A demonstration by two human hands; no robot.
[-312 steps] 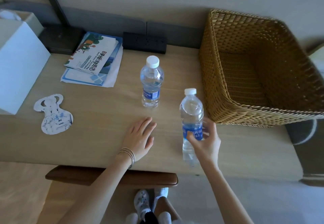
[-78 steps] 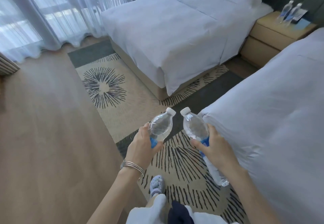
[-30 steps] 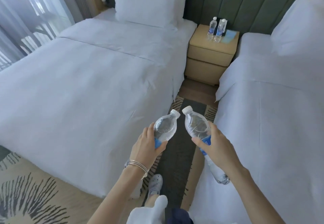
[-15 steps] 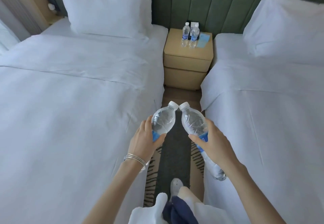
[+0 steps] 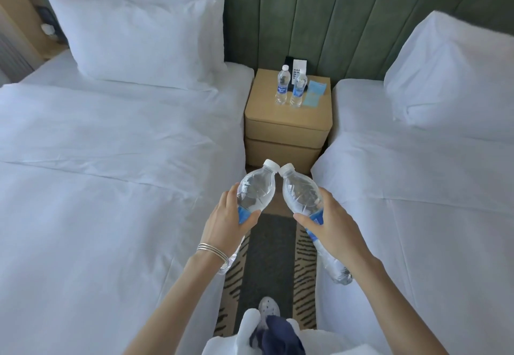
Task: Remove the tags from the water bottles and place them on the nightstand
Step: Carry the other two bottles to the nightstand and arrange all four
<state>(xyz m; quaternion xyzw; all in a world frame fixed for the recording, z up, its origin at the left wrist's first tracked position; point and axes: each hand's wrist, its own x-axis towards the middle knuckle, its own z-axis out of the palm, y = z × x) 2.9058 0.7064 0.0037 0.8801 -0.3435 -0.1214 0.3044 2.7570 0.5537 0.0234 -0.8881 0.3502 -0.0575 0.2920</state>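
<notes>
**Head view.** The left hand (image 5: pixel 222 226) and the right hand (image 5: pixel 333 226) each carry 1 water bottle in the aisle between the left bed (image 5: pixel 111 174) and the right bed (image 5: pixel 417 187), well short of the nightstand (image 5: pixel 286 129).

The left hand's fingers (image 5: pixel 232 194) and thumb are curled round the blue label of the left bottle (image 5: pixel 256 190). The right hand wraps the right bottle (image 5: pixel 300 193) in the same way. Both bottles tilt inward, and their white caps touch or nearly touch. No tag shows on either neck.

On the nightstand, 2 standing bottles (image 5: pixel 282 87) occupy the back centre. A blue card (image 5: pixel 314 93) lies toward the back right corner, and a white card (image 5: pixel 299 66) stands at the back edge.

**Risks, as judged:**
- Free space lies mainly along the front edge and left side, so a bottle set close to the front edge may tip off onto the rug (image 5: pixel 271 249).
- A reach toward the back may topple the standing pair.
- With 2 full hands, none is free for steadying.
- The thin, smooth bottle walls may slip in the grip.
</notes>
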